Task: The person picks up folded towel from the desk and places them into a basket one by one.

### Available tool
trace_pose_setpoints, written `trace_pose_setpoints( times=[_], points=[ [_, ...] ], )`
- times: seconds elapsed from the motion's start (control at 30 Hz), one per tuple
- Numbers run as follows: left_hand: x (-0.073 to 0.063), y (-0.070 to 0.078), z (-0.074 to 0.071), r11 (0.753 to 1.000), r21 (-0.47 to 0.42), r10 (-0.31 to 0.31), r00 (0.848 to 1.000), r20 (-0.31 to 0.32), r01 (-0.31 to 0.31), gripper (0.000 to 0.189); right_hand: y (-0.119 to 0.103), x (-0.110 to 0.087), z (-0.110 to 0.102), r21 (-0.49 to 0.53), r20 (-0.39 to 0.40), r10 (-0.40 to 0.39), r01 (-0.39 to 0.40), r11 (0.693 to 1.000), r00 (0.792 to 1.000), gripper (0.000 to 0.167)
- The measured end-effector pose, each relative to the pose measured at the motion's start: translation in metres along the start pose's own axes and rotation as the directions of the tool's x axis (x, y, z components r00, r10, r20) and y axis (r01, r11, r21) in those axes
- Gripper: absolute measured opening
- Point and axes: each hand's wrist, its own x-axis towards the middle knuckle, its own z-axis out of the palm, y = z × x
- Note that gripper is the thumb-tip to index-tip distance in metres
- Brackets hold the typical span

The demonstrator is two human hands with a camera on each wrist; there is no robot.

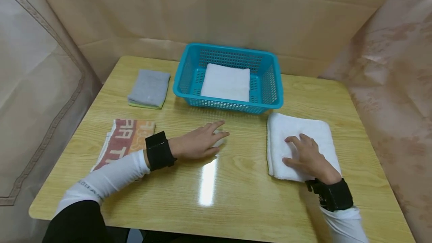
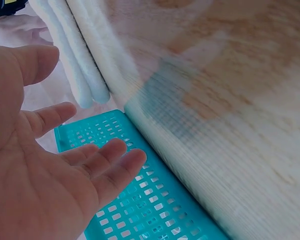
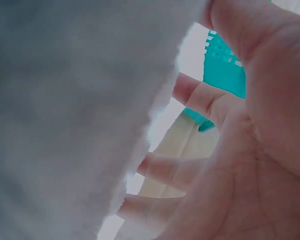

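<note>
A folded white towel (image 1: 322,134) lies on the right side of the table. My right hand (image 1: 308,158) is over it with fingers spread and slightly bent, and in the right wrist view its fingertips touch the towel's surface (image 3: 85,115). My left hand (image 1: 199,141) reaches out over the middle of the table, holding nothing. Its fingers are loosely extended, and its palm shows in the left wrist view. Behind the hands stands a blue-green plastic basket (image 1: 233,48), with another folded white towel (image 1: 226,81) lying flat inside.
On the left of the wooden table (image 1: 243,205) lies a folded grey cloth (image 1: 149,87) with a green edge. Nearer, a folded red and orange lettered towel (image 1: 125,138) is partly covered by my left forearm. Fabric curtains (image 1: 236,10) hang behind and at both sides.
</note>
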Motion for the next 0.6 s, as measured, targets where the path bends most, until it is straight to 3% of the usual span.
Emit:
trace_pose_setpoints(
  times=[0.23, 0.6],
  points=[
    [-0.001, 0.000, 0.002, 1.000, 0.006, 0.015, 1.000, 0.017, -0.015, 0.055, -0.006, -0.004, 0.010, 0.004, -0.051, -0.052, 0.052, 0.999, 0.997, 0.053],
    [0.003, 0.000, 0.003, 0.999, 0.019, 0.047, 0.999, -0.025, -0.046, 0.054, -0.015, -0.006, 0.005, -0.041, -0.022, -0.063, 0.062, 0.997, 0.998, 0.054]
  ],
)
